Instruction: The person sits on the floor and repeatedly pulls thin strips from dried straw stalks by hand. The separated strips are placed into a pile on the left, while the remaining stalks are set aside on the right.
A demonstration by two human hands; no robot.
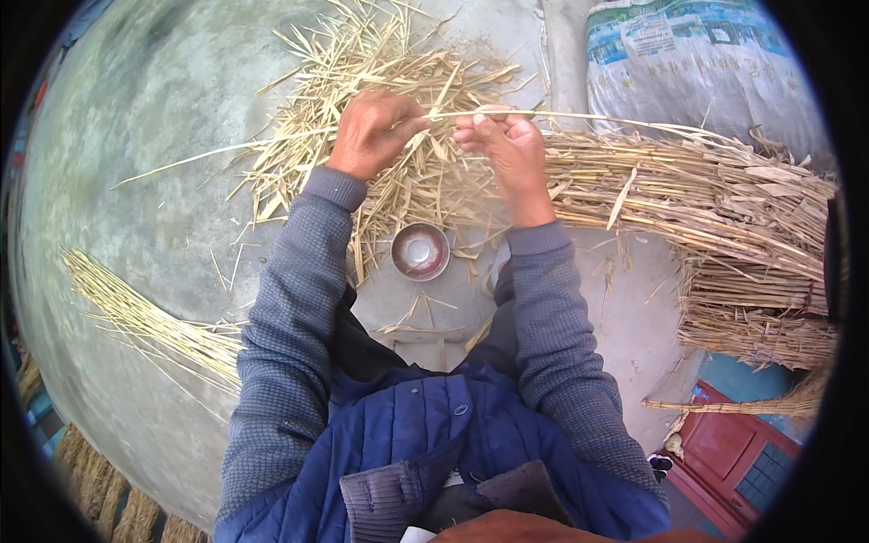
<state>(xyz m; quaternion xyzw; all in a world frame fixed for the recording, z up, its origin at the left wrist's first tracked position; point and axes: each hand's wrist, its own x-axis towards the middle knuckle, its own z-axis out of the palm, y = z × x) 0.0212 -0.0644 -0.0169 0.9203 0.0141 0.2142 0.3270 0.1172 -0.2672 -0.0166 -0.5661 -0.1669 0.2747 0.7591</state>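
A long, thin straw stalk (588, 115) runs across in front of me, its thin end reaching far left and its leafier end far right. My left hand (376, 134) is closed round it, knuckles up. My right hand (511, 161) pinches the same stalk between thumb and fingers, palm turned partly up, a short way to the right. Beneath both hands spreads a heap of loose dry leaves and husks (362, 72). Between my knees, nearer me, a small metal bowl (421, 252) sits on the floor; it appears to hold nothing large.
Thick bundles of unstripped stalks (670, 185) are piled at the right. A smaller sheaf of clean stalks (154, 317) lies on the concrete floor (136, 163) at the left. A white and blue woven sack (706, 81) stands far right. A red door (724, 434) shows lower right.
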